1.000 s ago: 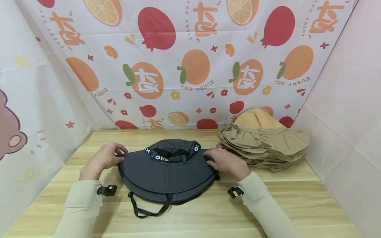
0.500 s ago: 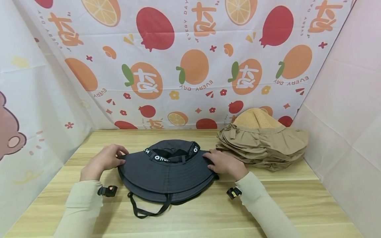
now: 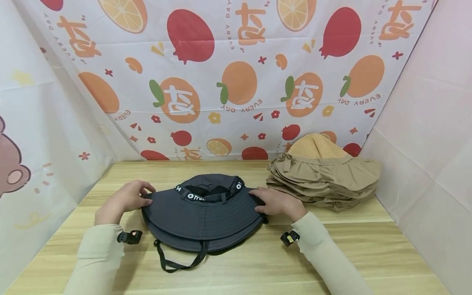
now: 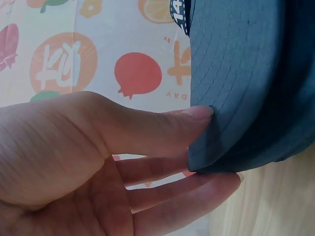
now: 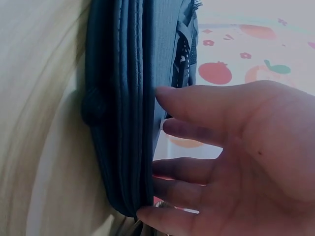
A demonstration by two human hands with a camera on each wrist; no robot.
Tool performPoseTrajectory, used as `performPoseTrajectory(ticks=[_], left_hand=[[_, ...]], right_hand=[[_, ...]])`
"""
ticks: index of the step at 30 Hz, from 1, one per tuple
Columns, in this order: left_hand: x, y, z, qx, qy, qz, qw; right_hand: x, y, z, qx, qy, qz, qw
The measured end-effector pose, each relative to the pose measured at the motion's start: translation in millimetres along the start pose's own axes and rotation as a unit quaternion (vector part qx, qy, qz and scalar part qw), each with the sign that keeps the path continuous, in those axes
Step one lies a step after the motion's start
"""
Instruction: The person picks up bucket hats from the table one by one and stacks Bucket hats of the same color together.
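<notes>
A dark grey brimmed hat (image 3: pixel 177 217) lies folded on the wooden table, its wide brim in layers toward me. White lettering runs along its inner band (image 3: pixel 195 197), and a black chin strap (image 3: pixel 180 267) trails in front. My left hand (image 3: pixel 125 200) pinches the brim's left corner; in the left wrist view the thumb (image 4: pixel 197 114) is on top and fingers are underneath. At the opposite end, my right hand (image 3: pixel 278 203) touches the brim. The right wrist view has its thumb tip and fairly straight fingers (image 5: pixel 182 191) against the layered edge.
Behind my right hand, a pile of khaki ruffled hats (image 3: pixel 324 180) with a yellow woven crown (image 3: pixel 317 146) on top stands against the back. Fruit-print cloth (image 3: pixel 236 49) hangs behind the wooden table (image 3: pixel 236 274), with pale cloth walls at both sides.
The hat and my left hand have shifted slightly left, the chin strap along with them. My right hand stays at the brim's right end. The khaki pile stays put.
</notes>
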State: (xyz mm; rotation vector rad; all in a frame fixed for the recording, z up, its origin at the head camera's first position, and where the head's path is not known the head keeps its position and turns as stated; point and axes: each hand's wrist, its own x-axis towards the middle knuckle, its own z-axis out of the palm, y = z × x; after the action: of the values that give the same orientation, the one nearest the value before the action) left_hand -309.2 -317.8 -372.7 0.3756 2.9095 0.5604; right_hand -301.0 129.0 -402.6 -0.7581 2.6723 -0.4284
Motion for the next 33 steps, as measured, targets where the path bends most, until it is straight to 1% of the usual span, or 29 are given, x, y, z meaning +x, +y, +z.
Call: performPoseTrajectory(ticks=[6,9,14,18,22,26,30,33], left_hand=[[-0.7,3.9,1.3,0.001,-0.014,-0.005,0.9999],[-2.6,9.0,0.3,0.006,-0.020,-0.009,0.9997],[-6.6,24.6,-2.8,0.020,-0.015,-0.002,0.9997],[-9.7,39.8,-3.4,0.032,-0.018,0.019,0.9991],[-9.9,51.0,1.8,0.039,-0.028,0.039,0.9981],[-7.2,55.8,10.0,0.044,-0.039,0.037,0.9976],[-4.8,59.9,15.7,0.052,-0.043,0.041,0.9969],[-3.5,64.6,17.5,0.056,-0.047,0.039,0.9965]], right_hand=[[-0.4,-2,1,0.008,0.001,0.006,0.9999],[-0.1,-2,2,0.008,0.002,0.007,0.9999],[0.7,-2,3,0.010,0.001,0.013,0.9999],[1.1,-1,4,0.014,0.001,0.012,0.9998],[1.3,0,4,0.015,-0.001,0.007,0.9999],[0.5,-3,5,0.007,0.004,0.011,0.9999],[-3.5,-12,6,-0.029,0.021,0.021,0.9991],[-7.6,-20,5,-0.034,0.017,0.031,0.9988]])
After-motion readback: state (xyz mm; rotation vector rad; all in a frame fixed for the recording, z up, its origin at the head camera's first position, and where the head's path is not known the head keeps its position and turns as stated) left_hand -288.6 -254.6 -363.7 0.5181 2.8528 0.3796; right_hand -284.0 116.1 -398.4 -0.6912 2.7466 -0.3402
